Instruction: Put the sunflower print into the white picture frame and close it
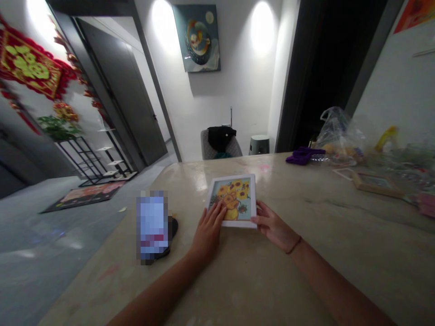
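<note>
**Hands on framed sunflower picture [233,201]**

Left hand [208,231] rests open, fingers spread across the picture's lower left corner. Right hand [275,226] holds the white frame's lower right edge, its fingers curled narrowly round it. The near-square picture lies flat on the stone-look table [306,271], vase toward the person, blooms pointing away, its sides slightly skewed. Just left of it, a pixelated object [152,225] sits on a dark item [173,228]. Well right lie a wooden frame [377,184], purple cloth [302,156] and plastic bag [340,136].
</note>
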Motion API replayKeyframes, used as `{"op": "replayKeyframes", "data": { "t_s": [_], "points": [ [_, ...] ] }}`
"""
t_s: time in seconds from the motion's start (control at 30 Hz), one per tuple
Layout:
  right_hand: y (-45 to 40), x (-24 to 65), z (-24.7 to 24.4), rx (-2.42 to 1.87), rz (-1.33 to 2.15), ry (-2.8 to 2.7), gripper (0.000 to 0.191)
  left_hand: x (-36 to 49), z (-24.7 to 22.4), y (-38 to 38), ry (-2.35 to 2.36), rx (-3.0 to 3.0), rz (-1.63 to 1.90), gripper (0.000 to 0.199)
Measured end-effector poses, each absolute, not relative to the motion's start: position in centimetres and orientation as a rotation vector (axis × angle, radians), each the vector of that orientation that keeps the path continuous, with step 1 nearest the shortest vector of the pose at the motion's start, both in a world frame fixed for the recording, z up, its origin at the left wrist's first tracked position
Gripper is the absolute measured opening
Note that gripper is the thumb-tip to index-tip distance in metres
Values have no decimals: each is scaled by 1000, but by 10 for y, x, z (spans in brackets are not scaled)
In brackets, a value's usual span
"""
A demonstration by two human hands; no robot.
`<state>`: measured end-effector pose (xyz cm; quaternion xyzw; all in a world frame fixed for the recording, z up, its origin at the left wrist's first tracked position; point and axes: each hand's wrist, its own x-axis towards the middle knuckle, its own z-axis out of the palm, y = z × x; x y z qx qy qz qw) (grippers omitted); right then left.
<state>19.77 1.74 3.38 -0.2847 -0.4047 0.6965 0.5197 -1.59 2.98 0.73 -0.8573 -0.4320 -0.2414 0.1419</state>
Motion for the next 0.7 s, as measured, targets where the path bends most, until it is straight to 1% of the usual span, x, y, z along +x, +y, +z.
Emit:
{"op": "replayKeyframes", "data": {
  "t_s": [0.13, 0.27, 0.43, 0.6, 0.7],
  "points": [
    [16, 192, 39, -625, 1634, -996, 47, -16, 10, 25, -1262, -2571, -757, 50],
    [20, 188, 32, -710, 1579, -940, 43, -15, 11, 23, -1359, -2662, -872, 42],
    [24, 190, 27, -769, 1570, -900, 41, -14, 13, 21, -1406, -2761, -928, 43],
    [27, 193, 25, -791, 1532, -793, 38, -13, 15, 18, -1337, -2880, -1002, 35],
    [28, 195, 24, -767, 1520, -741, 37, -12, 17, 15, -1293, -2968, -1047, 36]
  ]
}}
